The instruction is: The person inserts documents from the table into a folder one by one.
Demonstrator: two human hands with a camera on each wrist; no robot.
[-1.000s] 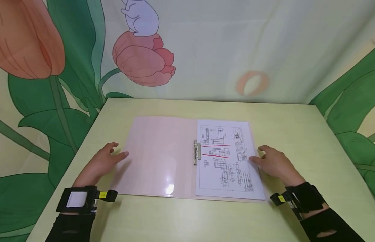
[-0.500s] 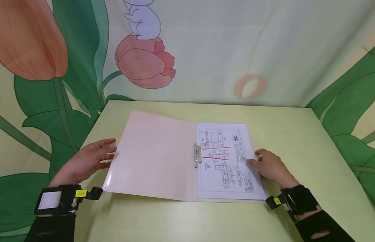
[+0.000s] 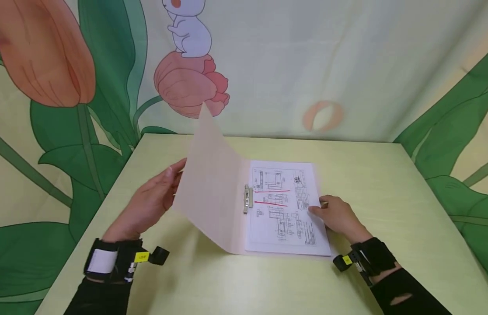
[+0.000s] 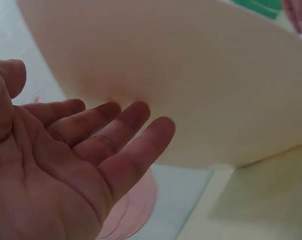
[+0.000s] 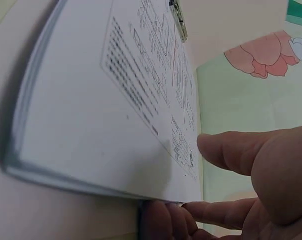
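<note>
A pale pink folder lies open on the yellow-green table. Its left cover is raised and stands steeply. My left hand presses flat against the cover's outer side with straight fingers. The left wrist view shows those fingers spread against the cover. A stack of printed drawing sheets with red lines lies on the right half, held by a metal clip. My right hand rests at the stack's right edge. In the right wrist view its fingertips touch the edge of the sheets, with the thumb just above.
A cloth backdrop printed with tulips, leaves and a white animal hangs behind the table and along both sides. The table's far edge meets the backdrop. Black wrist bands with small cameras sit on both forearms.
My left hand has lifted the left cover from flat on the table to steeply raised, swinging it toward the right. The right hand stays at the paper's edge.
</note>
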